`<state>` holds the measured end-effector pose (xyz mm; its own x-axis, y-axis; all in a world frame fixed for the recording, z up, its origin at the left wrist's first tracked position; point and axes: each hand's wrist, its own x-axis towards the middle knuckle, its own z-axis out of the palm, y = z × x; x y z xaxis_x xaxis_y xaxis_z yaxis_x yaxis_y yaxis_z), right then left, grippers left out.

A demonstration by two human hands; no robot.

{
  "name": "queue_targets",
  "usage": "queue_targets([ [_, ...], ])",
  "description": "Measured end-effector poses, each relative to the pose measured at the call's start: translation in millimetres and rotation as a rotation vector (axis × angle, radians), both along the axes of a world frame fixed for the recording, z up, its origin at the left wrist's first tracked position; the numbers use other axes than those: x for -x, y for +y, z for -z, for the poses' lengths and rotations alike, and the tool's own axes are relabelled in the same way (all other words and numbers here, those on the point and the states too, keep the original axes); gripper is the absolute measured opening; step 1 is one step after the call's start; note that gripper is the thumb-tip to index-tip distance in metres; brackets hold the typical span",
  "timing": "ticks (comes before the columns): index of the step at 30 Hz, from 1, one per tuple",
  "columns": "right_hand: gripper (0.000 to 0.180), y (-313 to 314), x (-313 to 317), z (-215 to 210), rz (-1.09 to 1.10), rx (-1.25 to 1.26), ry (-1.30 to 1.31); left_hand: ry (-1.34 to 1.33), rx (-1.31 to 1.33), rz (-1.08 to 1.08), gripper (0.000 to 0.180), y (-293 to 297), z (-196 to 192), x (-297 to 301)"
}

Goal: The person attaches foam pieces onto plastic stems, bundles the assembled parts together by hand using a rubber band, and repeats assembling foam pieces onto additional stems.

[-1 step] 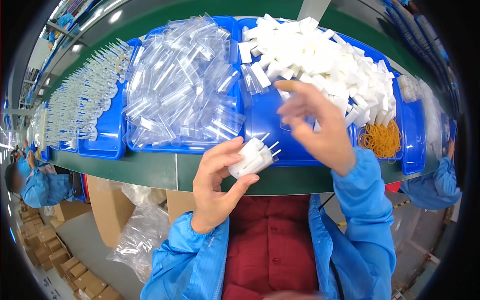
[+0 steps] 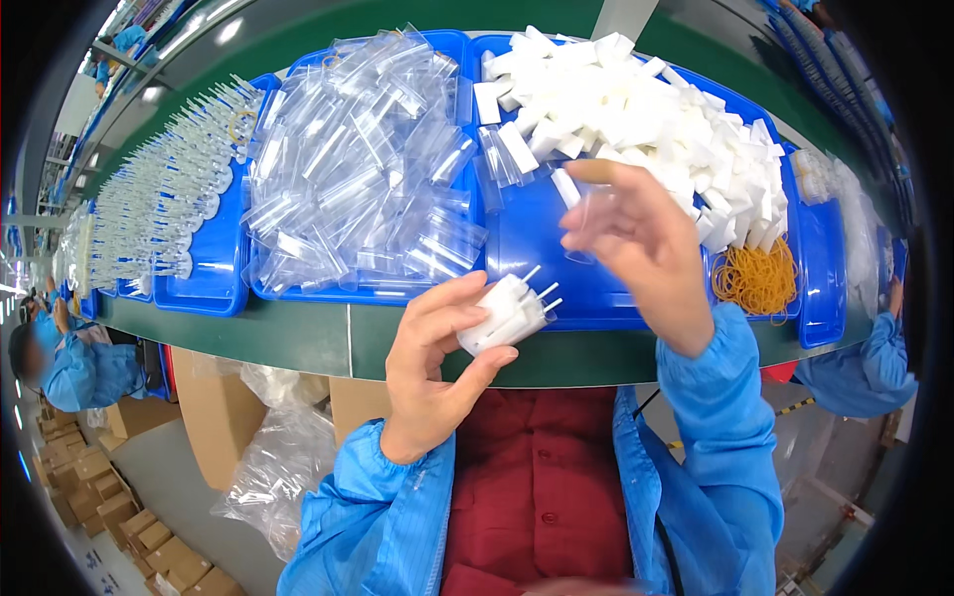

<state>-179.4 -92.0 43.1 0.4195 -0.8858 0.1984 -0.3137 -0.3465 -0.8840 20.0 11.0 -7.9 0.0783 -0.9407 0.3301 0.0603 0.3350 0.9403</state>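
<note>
Two bare hands work above the green worktop (image 2: 298, 343) at the picture's centre. Left hand (image 2: 432, 372) has its grip closed on a white plug adapter (image 2: 500, 313), thumb under it and fingers curled over the top, so the metal pins point toward 2 o'clock. That adapter sits just below the near edge of a blue tray (image 2: 556, 283), above the worktop's front edge. Right hand (image 2: 636, 248) is raised at 2 o'clock from the adapter, fingers partly curled and blurred; something thin and clear seems pinched at the fingertips, but I cannot tell for sure whether the grip has hold of it.

Behind the hands, at 12 o'clock, that blue tray carries a heap of white foam blocks (image 2: 636, 109). At 10 o'clock a second blue tray (image 2: 214, 293) is piled with clear plastic sleeves (image 2: 358, 179). Orange rubber bands (image 2: 760, 278) lie in a bunch at 3 o'clock from the right hand. Far toward 9 o'clock, rows of pinned white parts (image 2: 159, 219) fill further trays. Another person in a blue sleeve (image 2: 75, 372) works at the left rim, with cardboard boxes (image 2: 99, 477) on the floor below.
</note>
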Motion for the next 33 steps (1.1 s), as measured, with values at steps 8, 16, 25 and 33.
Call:
queue_targets([
  [8,0.046,49,9,12,0.137,-0.425,-0.566,-0.249,0.044,0.07,0.04,-8,3,12],
  [16,0.04,57,21,31,0.099,-0.193,-0.377,-0.166,-0.01,-0.006,0.035,-7,0,30],
  [25,0.041,64,29,42,0.106,-0.125,-0.312,-0.452,0.068,-0.034,0.033,-13,-14,33],
  [33,0.029,53,40,29,0.015,0.0,-0.129,-0.209,-0.132,-0.035,0.028,-16,-14,38],
])
